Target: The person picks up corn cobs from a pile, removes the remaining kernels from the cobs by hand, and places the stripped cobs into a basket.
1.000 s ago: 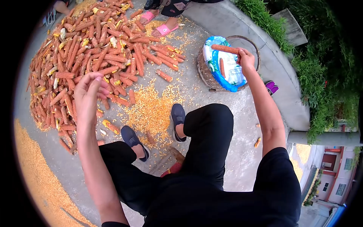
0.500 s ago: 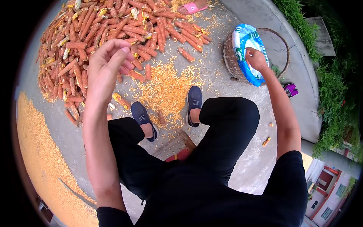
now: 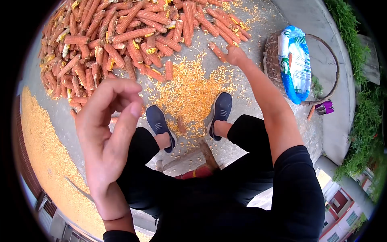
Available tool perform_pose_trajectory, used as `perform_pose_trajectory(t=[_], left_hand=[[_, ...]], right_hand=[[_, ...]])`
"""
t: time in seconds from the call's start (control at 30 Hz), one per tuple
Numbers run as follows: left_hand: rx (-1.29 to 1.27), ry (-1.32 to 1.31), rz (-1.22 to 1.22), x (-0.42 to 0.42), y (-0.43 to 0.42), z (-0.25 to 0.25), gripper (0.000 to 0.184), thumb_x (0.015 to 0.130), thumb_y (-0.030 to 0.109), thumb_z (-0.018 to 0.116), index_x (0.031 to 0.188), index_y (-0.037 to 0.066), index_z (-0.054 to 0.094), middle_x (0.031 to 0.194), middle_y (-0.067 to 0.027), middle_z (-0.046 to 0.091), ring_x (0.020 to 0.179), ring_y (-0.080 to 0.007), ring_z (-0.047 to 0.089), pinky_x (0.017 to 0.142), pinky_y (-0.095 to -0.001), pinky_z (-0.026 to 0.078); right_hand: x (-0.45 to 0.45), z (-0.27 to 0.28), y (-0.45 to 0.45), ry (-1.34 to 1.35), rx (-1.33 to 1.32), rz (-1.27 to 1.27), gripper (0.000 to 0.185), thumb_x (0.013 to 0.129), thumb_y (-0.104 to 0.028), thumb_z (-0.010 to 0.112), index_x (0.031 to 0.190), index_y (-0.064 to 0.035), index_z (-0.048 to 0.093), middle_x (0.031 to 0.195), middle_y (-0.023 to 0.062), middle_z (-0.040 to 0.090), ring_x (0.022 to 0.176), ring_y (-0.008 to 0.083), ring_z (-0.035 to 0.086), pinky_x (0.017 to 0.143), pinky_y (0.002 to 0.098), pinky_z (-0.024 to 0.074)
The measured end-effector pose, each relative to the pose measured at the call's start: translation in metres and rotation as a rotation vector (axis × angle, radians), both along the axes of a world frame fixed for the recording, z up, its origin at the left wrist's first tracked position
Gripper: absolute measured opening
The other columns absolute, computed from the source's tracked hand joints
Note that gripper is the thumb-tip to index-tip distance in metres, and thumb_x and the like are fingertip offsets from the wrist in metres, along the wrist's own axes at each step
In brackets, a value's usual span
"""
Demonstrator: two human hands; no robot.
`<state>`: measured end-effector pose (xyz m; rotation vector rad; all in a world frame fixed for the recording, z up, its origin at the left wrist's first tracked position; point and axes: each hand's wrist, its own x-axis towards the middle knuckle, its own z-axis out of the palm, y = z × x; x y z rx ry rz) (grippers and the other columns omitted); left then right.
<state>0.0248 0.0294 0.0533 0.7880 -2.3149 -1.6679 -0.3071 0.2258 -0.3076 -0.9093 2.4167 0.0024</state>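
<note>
My left hand [image 3: 111,125] hangs in the lower left, in front of the cob pile [image 3: 96,44]. Its fingers are curled and apart from the thumb, with nothing seen between them. Farther off, my right hand [image 3: 235,55] has its fingers closed at the lower end of a reddish corn cob [image 3: 217,51], which lies on the ground just right of the pile. A wicker basket [image 3: 273,60] with a blue and white liner [image 3: 300,66] stands to the right of that hand. One cob is partly visible inside it.
Loose yellow kernels [image 3: 187,90] cover the ground around my shoes. More kernels [image 3: 48,149] spread along the left. One cob [image 3: 311,112] lies below the basket, near purple shoes [image 3: 324,107]. A wooden piece [image 3: 209,154] is between my legs. Green plants [image 3: 365,109] line the right edge.
My right hand held a cob over the basket, let it go, and has moved left to another cob on the ground. My left hand is lower and nearer the camera. The view has shifted.
</note>
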Motion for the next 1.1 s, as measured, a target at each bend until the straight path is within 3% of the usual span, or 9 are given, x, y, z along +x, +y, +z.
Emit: perform_pose_trajectory(t=[0.33,0.47,0.6,0.67,0.73,0.83,0.93,1.07,1.1], left_hand=[[-0.188,-0.085,-0.131,-0.009,-0.010,0.001,0.022,0.089,0.001,0.065,0.110,-0.004,0.063,0.094,-0.0065,0.063,0.087,-0.0138,0.058,0.081,-0.0275,0.048],[-0.400,-0.079,-0.184,0.000,-0.010,-0.002,0.024,0.088,0.004,0.068,0.111,-0.003,0.063,0.090,-0.0098,0.064,0.079,-0.0174,0.060,0.074,-0.0303,0.049],[-0.714,-0.093,-0.220,0.013,-0.007,-0.017,0.029,0.088,0.012,0.068,0.114,-0.001,0.063,0.101,-0.0227,0.066,0.096,-0.0387,0.064,0.086,-0.0478,0.050],[-0.687,-0.128,-0.224,0.014,-0.007,-0.026,0.038,0.088,0.018,0.069,0.120,-0.001,0.061,0.112,-0.0256,0.065,0.106,-0.0415,0.062,0.092,-0.0497,0.049],[-0.720,-0.125,-0.236,0.015,-0.005,-0.023,0.046,0.087,0.023,0.071,0.124,-0.001,0.058,0.114,-0.0267,0.065,0.108,-0.0418,0.062,0.095,-0.0481,0.049],[-0.753,-0.015,-0.267,0.016,0.001,-0.026,0.052,0.086,0.027,0.072,0.126,-0.002,0.055,0.105,-0.0270,0.066,0.105,-0.0425,0.063,0.092,-0.0489,0.050],[-0.358,-0.054,-0.362,0.013,0.009,-0.018,0.049,0.087,0.028,0.070,0.123,-0.002,0.056,0.096,-0.0269,0.067,0.097,-0.0431,0.065,0.086,-0.0508,0.051],[-0.353,0.062,-0.233,0.018,0.026,-0.012,0.042,0.090,0.031,0.065,0.112,-0.004,0.056,0.094,-0.0275,0.068,0.091,-0.0442,0.067,0.080,-0.0512,0.052],[-0.355,0.018,-0.238,0.016,0.027,-0.011,0.042,0.091,0.031,0.064,0.113,-0.004,0.056,0.095,-0.0279,0.068,0.091,-0.0445,0.067,0.080,-0.0511,0.052]], right_hand=[[0.049,-0.054,0.004,-0.062,-0.122,-0.148,0.044,0.096,-0.037,0.056,0.107,0.0055,0.063,0.106,0.0342,0.067,0.105,0.0466,0.065,0.093,0.0501,0.0518],[0.050,0.017,-0.009,-0.115,-0.288,-0.063,0.047,0.093,-0.040,0.063,0.104,0.0056,0.060,0.103,0.0343,0.067,0.103,0.0477,0.065,0.089,0.0506,0.0510],[0.052,0.103,-0.031,-0.187,-0.391,0.055,0.047,0.091,-0.036,0.064,0.118,0.0028,0.059,0.107,0.0337,0.066,0.106,0.0470,0.064,0.092,0.0493,0.0498],[0.062,0.138,-0.040,-0.198,-0.636,0.146,0.042,0.092,-0.032,0.063,0.118,0.0005,0.059,0.092,0.0219,0.068,0.085,0.0349,0.067,0.077,0.0436,0.0523],[0.093,0.219,-0.048,-0.561,-0.638,-0.032,0.032,0.095,-0.026,0.061,0.115,-0.0017,0.061,0.081,0.0079,0.061,0.067,0.0169,0.058,0.061,0.0327,0.0469],[0.132,0.291,-0.048,-0.703,-0.836,0.069,0.024,0.098,-0.021,0.059,0.115,-0.0045,0.062,0.078,-0.0002,0.054,0.063,0.0066,0.048,0.055,0.0253,0.0396],[0.172,0.344,-0.047,-0.640,-0.905,0.117,0.031,0.099,-0.029,0.056,0.116,-0.0048,0.062,0.073,-0.0013,0.052,0.062,0.0075,0.050,0.057,0.0248,0.0403],[0.210,0.351,-0.050,-0.400,-1.081,-0.035,0.037,0.094,-0.022,0.066,0.125,-0.0052,0.059,0.085,0.0002,0.058,0.064,0.0058,0.047,0.056,0.0237,0.0393],[0.214,0.348,-0.051,-0.232,-1.025,-0.032,0.047,0.091,-0.026,0.071,0.130,-0.0032,0.057,0.097,0.0085,0.064,0.073,0.0141,0.057,0.064,0.0306,0.0467]])
